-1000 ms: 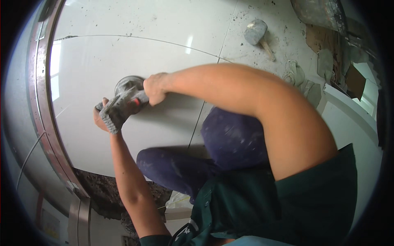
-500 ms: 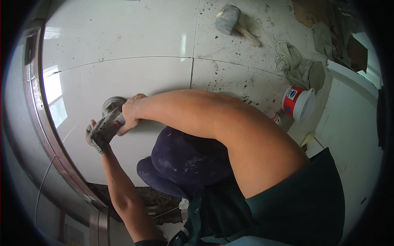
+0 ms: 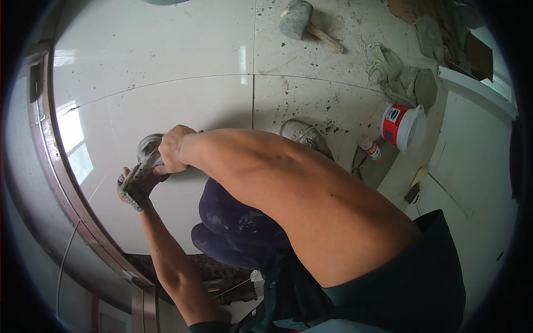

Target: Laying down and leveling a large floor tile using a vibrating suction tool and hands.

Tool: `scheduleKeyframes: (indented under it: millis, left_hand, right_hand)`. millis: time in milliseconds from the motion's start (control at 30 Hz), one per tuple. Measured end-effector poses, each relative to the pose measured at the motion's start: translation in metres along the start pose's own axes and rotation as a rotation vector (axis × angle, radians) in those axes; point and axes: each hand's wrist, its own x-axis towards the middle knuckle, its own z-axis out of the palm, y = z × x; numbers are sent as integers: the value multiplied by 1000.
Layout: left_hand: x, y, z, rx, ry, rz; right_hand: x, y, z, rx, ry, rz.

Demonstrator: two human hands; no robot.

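A dust-caked grey tool with a round head sits low over a pale floor tile, held between the person's two bare hands; whether the head presses on the tile cannot be told. With twelve o'clock pointing away from the person, the left hand is clamped on the rear end, its fingers partly hidden behind the casing. From that hand, the body lies at three o'clock, touching, and the round head at one o'clock. The right hand is closed on the tool's near side, its fingertips hard to see; from it, the head lies just beside at nine o'clock and the rear end at eight o'clock. Well apart from the tool are a mallet lying at between one and two o'clock and a red-and-white bucket near three o'clock.
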Motion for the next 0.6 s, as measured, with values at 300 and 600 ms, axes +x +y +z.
scheduleKeyframes:
  millis: [300,600]
  left_hand:
    - [19,85,-5,-398,69,-506]
    - [50,134,-19,118,-96,-814]
  right_hand:
    - [16,0,19,-49,4,40]
    - [7,-8,3,-133,-21,75]
